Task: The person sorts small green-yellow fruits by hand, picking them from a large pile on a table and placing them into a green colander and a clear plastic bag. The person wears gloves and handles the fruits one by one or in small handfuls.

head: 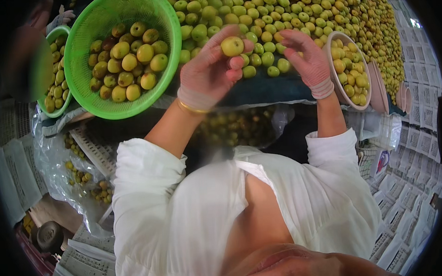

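Observation:
My left hand (208, 71), in a thin pale glove with a gold bangle at the wrist, holds a yellow-green jujube (232, 46) between thumb and fingers. Apart from it, at the right, my right hand (307, 60) is gloved too. Its fingers are curved and spread from the thumb, with no fruit clearly held. Both hands are above the near edge of a large heap of green and yellowish jujubes (268, 17). Left of my left hand stands a bright green plastic basket (123, 114) with browner, blotched jujubes inside. A pinkish bowl (330, 66) of yellow-green jujubes is just beside my right hand.
Another green basket (41, 106) of jujubes stands at far left, near a person's gloved hand (61, 18). More pinkish bowls (378, 85) lean at the right. Below the table edge are jujubes (235, 126) and clear plastic sheeting (54, 173). Stacked crates (420, 91) line the right.

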`<state>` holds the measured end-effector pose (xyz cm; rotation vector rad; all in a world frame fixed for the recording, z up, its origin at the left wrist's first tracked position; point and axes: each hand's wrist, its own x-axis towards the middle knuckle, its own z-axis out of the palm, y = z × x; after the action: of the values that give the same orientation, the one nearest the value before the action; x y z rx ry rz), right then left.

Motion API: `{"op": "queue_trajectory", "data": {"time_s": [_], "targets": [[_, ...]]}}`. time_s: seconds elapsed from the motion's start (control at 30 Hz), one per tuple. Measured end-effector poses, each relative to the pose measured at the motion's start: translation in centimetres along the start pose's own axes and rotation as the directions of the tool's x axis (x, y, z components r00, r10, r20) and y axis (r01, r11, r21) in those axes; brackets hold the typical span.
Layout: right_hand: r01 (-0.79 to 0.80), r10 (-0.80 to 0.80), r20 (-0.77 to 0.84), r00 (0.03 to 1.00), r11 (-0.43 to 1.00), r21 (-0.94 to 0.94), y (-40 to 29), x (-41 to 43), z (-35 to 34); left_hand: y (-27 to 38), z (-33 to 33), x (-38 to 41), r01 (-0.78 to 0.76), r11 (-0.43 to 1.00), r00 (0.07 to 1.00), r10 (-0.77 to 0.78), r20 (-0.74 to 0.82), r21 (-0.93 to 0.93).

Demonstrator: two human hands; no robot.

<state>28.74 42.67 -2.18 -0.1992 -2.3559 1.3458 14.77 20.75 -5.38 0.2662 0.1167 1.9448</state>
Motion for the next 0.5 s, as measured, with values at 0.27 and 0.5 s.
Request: {"op": "queue_trajectory", "data": {"time_s": [0.27, 0.5], "targets": [[0.115, -0.158, -0.075, 0.985, 0.908, -0.403, 8.0, -1.6, 0.0, 1.2, 3.1, -3.4, -0.087, 0.973, 0.995, 0.095, -0.026, 0.212], [0.148, -0.16, 0.014, 0.987, 0.869, -0.471, 10.7, -2.0, -0.7, 8.4, 5.8, -14.7, -0.587, 0.758, 0.787, 0.617, -0.02, 0.284]]}}
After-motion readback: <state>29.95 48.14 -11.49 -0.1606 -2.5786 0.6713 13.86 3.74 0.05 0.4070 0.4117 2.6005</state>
